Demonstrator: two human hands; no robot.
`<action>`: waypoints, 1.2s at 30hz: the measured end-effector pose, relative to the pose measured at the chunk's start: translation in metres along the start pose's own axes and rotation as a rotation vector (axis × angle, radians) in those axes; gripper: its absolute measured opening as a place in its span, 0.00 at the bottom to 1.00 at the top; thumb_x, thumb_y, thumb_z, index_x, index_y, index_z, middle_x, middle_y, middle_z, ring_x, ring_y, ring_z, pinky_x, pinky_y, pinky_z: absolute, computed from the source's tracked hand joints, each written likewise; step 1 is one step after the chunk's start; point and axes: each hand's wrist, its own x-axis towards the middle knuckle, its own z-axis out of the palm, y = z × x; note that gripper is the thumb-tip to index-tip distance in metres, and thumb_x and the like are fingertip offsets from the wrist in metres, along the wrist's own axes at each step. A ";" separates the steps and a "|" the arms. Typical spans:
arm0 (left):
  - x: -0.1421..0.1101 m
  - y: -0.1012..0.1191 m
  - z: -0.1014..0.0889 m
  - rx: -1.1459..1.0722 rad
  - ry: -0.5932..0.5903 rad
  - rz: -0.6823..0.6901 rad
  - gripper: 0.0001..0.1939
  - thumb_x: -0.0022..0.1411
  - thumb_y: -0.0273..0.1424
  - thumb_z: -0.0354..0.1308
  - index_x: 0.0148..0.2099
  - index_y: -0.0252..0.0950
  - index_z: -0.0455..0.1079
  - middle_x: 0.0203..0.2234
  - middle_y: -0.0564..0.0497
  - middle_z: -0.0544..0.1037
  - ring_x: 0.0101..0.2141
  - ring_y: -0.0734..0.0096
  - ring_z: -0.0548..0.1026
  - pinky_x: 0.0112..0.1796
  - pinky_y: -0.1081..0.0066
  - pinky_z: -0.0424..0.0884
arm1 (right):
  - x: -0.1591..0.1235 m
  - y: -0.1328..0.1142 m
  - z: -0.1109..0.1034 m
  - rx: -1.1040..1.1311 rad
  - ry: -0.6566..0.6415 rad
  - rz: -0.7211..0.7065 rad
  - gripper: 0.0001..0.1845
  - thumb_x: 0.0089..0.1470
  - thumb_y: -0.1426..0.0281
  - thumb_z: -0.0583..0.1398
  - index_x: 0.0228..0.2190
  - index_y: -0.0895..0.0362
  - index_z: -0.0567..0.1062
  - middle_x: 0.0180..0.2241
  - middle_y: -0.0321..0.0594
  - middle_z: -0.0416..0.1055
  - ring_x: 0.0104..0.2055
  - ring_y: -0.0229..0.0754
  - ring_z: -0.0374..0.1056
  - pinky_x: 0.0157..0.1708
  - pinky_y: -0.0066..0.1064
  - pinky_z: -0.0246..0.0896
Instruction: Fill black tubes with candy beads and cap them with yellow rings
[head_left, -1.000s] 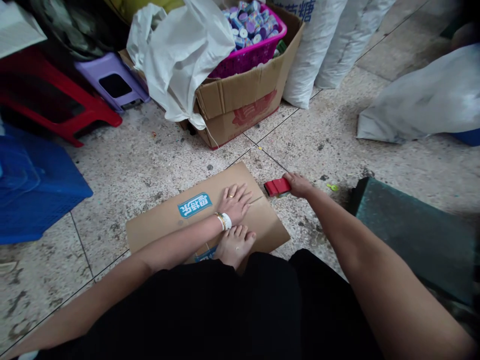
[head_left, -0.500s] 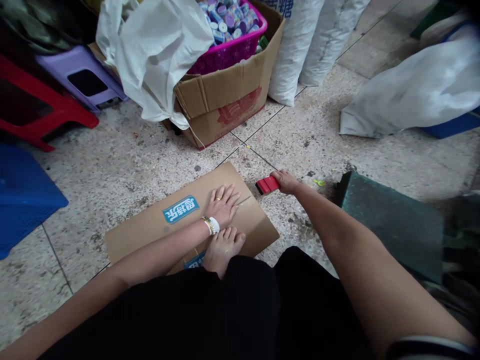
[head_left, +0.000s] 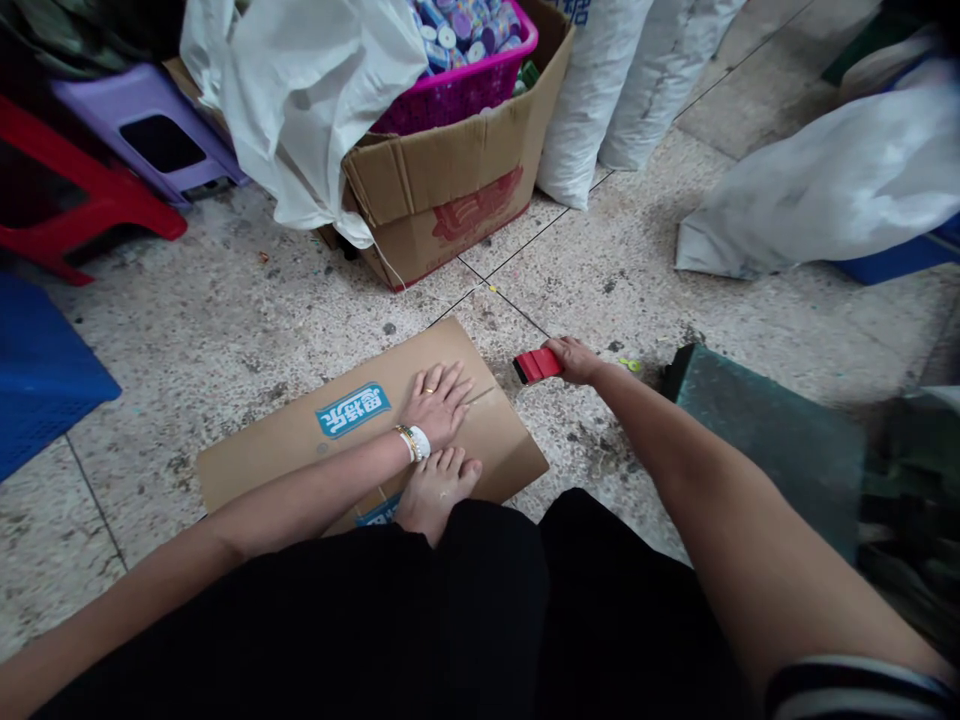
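My left hand (head_left: 436, 405) lies flat with fingers spread on a flattened cardboard box (head_left: 281, 460), which bears blue labels with white characters. A ring and bracelets are on that hand and wrist. A bare foot (head_left: 442, 490) rests on the same cardboard, just below the hand. Past the cardboard's right edge, my right hand (head_left: 576, 361) is closed around a red hand tool (head_left: 537, 366) with a black front end, held near the floor. My fingers cover its rear part, and its exact kind cannot be made out.
Ahead stands an open carton (head_left: 450, 170) with a magenta basket (head_left: 457, 95) of small containers. White sacks (head_left: 585, 100) stand beside it. Red stool (head_left: 90, 190), purple stool (head_left: 161, 130) and blue crate (head_left: 49, 370) are left; a dark green box (head_left: 772, 430) is right.
The view has shifted slightly, so the cardboard and my left hand appear a little further left and up. My hold on the red tool is the same, and the left hand stays flat.
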 end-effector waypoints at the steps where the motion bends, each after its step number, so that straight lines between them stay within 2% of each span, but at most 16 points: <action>1: 0.000 0.000 0.000 -0.003 -0.001 -0.003 0.25 0.68 0.40 0.44 0.65 0.46 0.59 0.68 0.52 0.50 0.65 0.50 0.49 0.62 0.47 0.46 | 0.000 0.001 0.001 0.004 -0.015 -0.003 0.28 0.47 0.66 0.62 0.51 0.54 0.64 0.49 0.48 0.69 0.51 0.55 0.60 0.50 0.43 0.53; 4: -0.001 0.001 -0.002 -0.018 0.000 0.001 0.25 0.68 0.39 0.44 0.65 0.46 0.59 0.68 0.52 0.51 0.65 0.51 0.50 0.62 0.47 0.47 | 0.002 0.001 0.005 0.009 -0.058 -0.002 0.37 0.43 0.66 0.65 0.55 0.53 0.62 0.52 0.47 0.69 0.53 0.55 0.60 0.51 0.43 0.52; 8: -0.002 0.000 -0.003 -0.028 0.014 0.006 0.24 0.68 0.39 0.44 0.65 0.46 0.59 0.68 0.52 0.51 0.65 0.51 0.49 0.61 0.47 0.47 | 0.004 -0.002 0.009 0.005 -0.097 0.036 0.39 0.43 0.68 0.66 0.56 0.52 0.61 0.53 0.46 0.68 0.54 0.54 0.61 0.51 0.42 0.53; 12: -0.004 -0.001 -0.003 -0.035 0.018 0.005 0.24 0.68 0.40 0.45 0.65 0.46 0.59 0.68 0.51 0.51 0.65 0.51 0.50 0.61 0.47 0.47 | 0.001 -0.009 0.014 0.013 -0.147 0.096 0.40 0.41 0.65 0.68 0.55 0.51 0.62 0.46 0.45 0.72 0.49 0.52 0.65 0.49 0.41 0.56; 16: -0.005 -0.002 -0.002 -0.045 0.024 0.017 0.24 0.68 0.40 0.44 0.65 0.46 0.59 0.68 0.51 0.51 0.65 0.50 0.50 0.62 0.47 0.46 | -0.010 -0.018 0.018 0.054 -0.181 0.143 0.52 0.35 0.59 0.71 0.59 0.53 0.57 0.42 0.44 0.72 0.45 0.50 0.68 0.45 0.38 0.61; 18: -0.004 -0.002 -0.001 -0.057 0.024 0.014 0.24 0.68 0.40 0.44 0.65 0.46 0.59 0.68 0.52 0.50 0.65 0.50 0.50 0.62 0.47 0.45 | -0.018 -0.022 0.016 0.080 -0.183 0.148 0.53 0.34 0.56 0.71 0.59 0.52 0.57 0.40 0.41 0.72 0.43 0.49 0.69 0.42 0.36 0.63; 22: -0.003 -0.003 0.001 -0.087 0.019 0.010 0.25 0.68 0.40 0.44 0.65 0.46 0.59 0.68 0.51 0.49 0.65 0.50 0.49 0.62 0.47 0.44 | -0.036 -0.029 -0.004 0.108 -0.142 0.125 0.34 0.42 0.50 0.66 0.47 0.52 0.67 0.35 0.40 0.72 0.36 0.47 0.69 0.36 0.36 0.65; 24: -0.003 -0.003 0.001 -0.099 0.013 0.012 0.25 0.68 0.40 0.44 0.65 0.46 0.58 0.68 0.51 0.49 0.66 0.50 0.48 0.62 0.47 0.43 | -0.045 -0.028 -0.017 0.102 -0.107 0.122 0.29 0.47 0.49 0.62 0.45 0.53 0.67 0.35 0.42 0.72 0.34 0.47 0.68 0.35 0.37 0.65; 27: -0.003 -0.004 0.001 -0.094 0.000 0.017 0.26 0.68 0.40 0.44 0.66 0.45 0.57 0.69 0.51 0.49 0.66 0.49 0.47 0.62 0.47 0.43 | -0.052 -0.022 -0.034 0.099 -0.085 0.087 0.31 0.49 0.57 0.62 0.51 0.54 0.62 0.40 0.45 0.71 0.37 0.47 0.69 0.37 0.36 0.65; 31: -0.002 -0.004 0.001 -0.060 0.005 0.023 0.25 0.69 0.40 0.43 0.66 0.45 0.57 0.69 0.51 0.48 0.66 0.49 0.48 0.62 0.47 0.43 | -0.044 -0.010 -0.052 0.089 -0.121 -0.040 0.39 0.40 0.71 0.63 0.55 0.56 0.60 0.46 0.47 0.70 0.45 0.49 0.68 0.44 0.34 0.62; 33: -0.002 -0.003 0.001 -0.051 0.008 0.024 0.26 0.69 0.41 0.42 0.66 0.45 0.57 0.69 0.52 0.48 0.66 0.49 0.48 0.62 0.47 0.44 | -0.036 -0.004 -0.060 0.054 -0.137 -0.128 0.40 0.39 0.74 0.61 0.56 0.55 0.61 0.47 0.47 0.69 0.48 0.50 0.66 0.46 0.35 0.59; 36: -0.002 -0.003 -0.001 -0.070 0.011 0.017 0.25 0.69 0.41 0.43 0.67 0.49 0.56 0.69 0.53 0.48 0.66 0.49 0.48 0.62 0.47 0.44 | -0.023 0.002 -0.071 -0.022 -0.151 -0.248 0.38 0.41 0.75 0.60 0.57 0.55 0.62 0.45 0.47 0.69 0.46 0.49 0.65 0.46 0.35 0.57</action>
